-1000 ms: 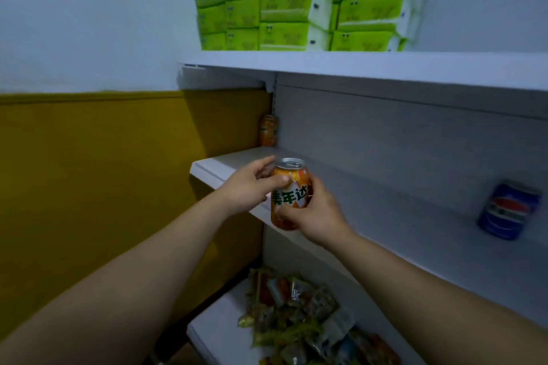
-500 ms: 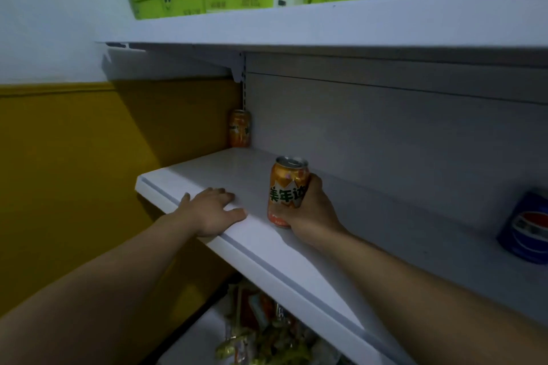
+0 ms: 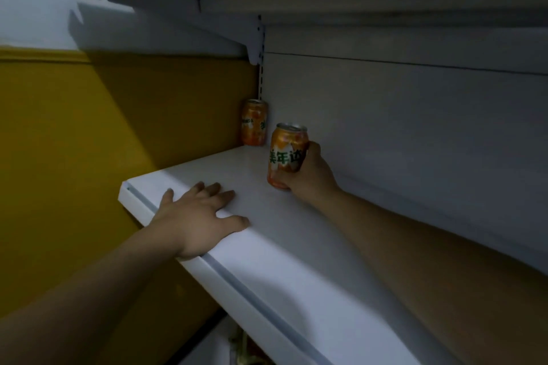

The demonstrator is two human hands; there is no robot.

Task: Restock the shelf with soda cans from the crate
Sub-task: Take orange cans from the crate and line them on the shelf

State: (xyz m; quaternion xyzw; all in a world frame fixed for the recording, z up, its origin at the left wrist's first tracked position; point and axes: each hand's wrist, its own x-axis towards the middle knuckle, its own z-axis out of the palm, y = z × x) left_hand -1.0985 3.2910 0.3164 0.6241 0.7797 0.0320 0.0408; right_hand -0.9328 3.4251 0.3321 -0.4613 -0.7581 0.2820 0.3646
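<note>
From the head view, your right hand (image 3: 311, 175) grips the orange can (image 3: 286, 154) upright on the shelf (image 3: 296, 246), near the corner can (image 3: 254, 126); your left hand (image 3: 198, 216) rests flat, fingers released. Push too fast and you could knock the corner can over.

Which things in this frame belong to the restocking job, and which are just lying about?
Job: orange metal soda can gripped by the right hand; second orange metal can standing in the back corner; white shelf board; left hand resting flat on its front edge.

Lying about: dim packets below the shelf, too dark to identify; yellow wall panel.
</note>
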